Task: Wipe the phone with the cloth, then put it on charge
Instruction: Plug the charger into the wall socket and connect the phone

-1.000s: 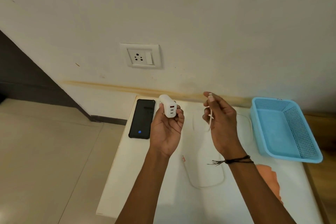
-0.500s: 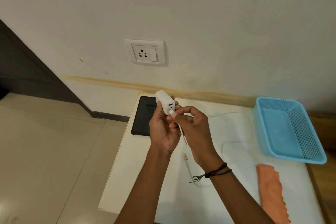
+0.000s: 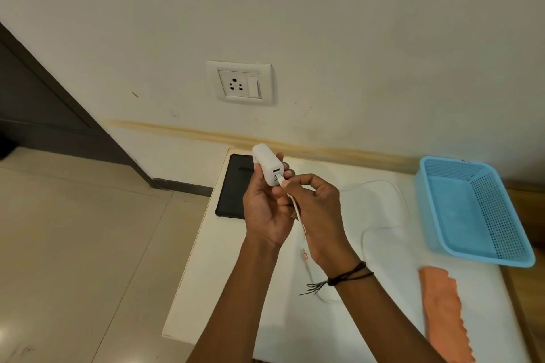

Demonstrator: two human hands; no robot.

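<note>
1. We have the white table [image 3: 230, 289] standing against the wall, with the wall socket [image 3: 240, 84] above its far edge; nothing is plugged into it yet.
2. The blue basket [image 3: 472, 209] sits at the far right corner, and it looks empty.
3. The orange cloth [image 3: 442, 312] lies along the right edge, nearer us than the basket and out of both hands, so we judge the wiping finished.
4. The phone [image 3: 233, 188] lies flat at the far left corner, dark and face hidden, partly behind our left hand and touched by neither hand.
5. Our left hand [image 3: 265, 209] is wrapped around the white charger [image 3: 267, 163], its ports facing us.
6. Our right hand [image 3: 318, 209] pinches the end of the white cable [image 3: 383, 186]. A second ago the two hands were apart, plug held clear of the charger; now they meet and the plug is at a lower port, though we cannot tell whether it is fully seated.
7. The rest of the cable loops slack over the table, its free end [image 3: 304, 255] lying near our right wrist. That end for the phone and the charger for the socket remain, we think.
</note>
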